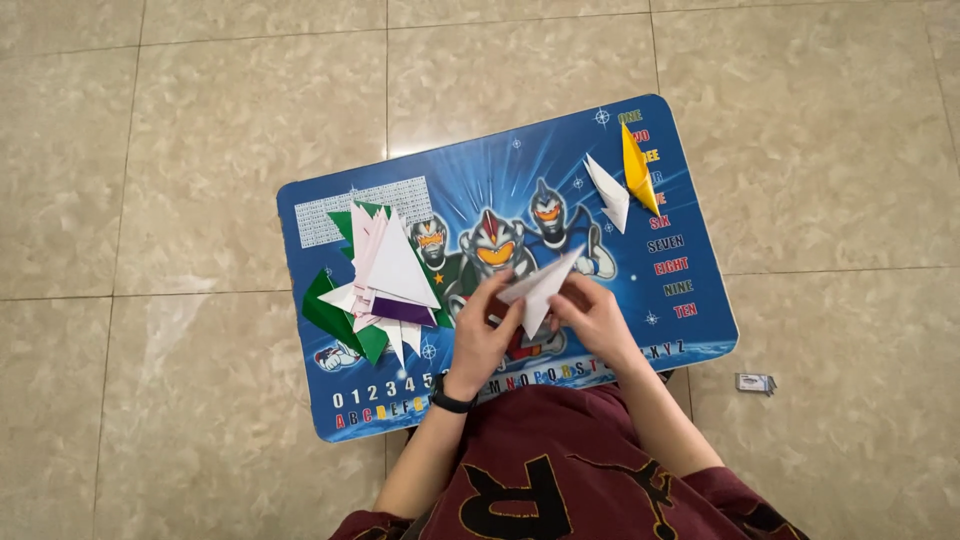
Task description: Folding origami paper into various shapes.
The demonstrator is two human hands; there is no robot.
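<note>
White folded paper [540, 287] sits pinched between the fingers of the left hand [480, 335] and right hand [593, 312], closed on its lower edges and holding it just above the middle of the blue picture-printed surface [690, 330], probably to steady a crease. One loose pile of folded papers [385, 285] lies left, and two finished folds, one white [608, 192] and one yellow [638, 168], rest well apart at the far right corner.

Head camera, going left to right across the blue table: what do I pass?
Pile of folded papers → left hand → white paper being folded → right hand → white folded piece → yellow folded piece → small packet on floor.
</note>
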